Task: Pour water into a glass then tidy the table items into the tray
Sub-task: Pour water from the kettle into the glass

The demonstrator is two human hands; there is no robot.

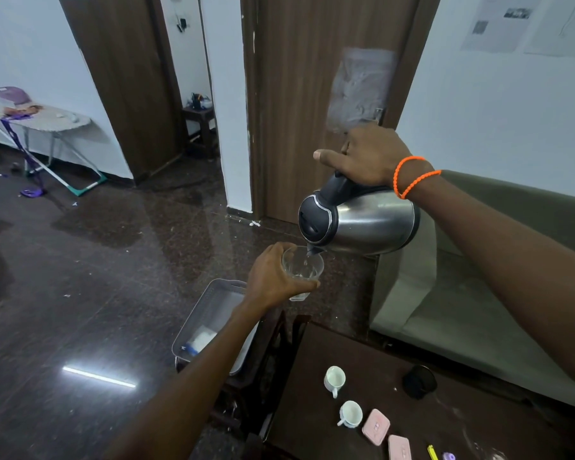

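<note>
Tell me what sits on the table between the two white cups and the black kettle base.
Nothing: in the head view, only bare dark tabletop lies between the two white cups and the black kettle base. The pink cases lie nearer the camera, beside the nearer cup.

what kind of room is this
Probably a living room in a home or lodging: a grey sofa by a dark low table with teacups, an ironing board by the wall, and wooden doors.

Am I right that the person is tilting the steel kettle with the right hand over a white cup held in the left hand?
Not quite: in the head view the left hand holds a clear glass, not a white cup. The right hand does tilt the kettle over it.
</note>
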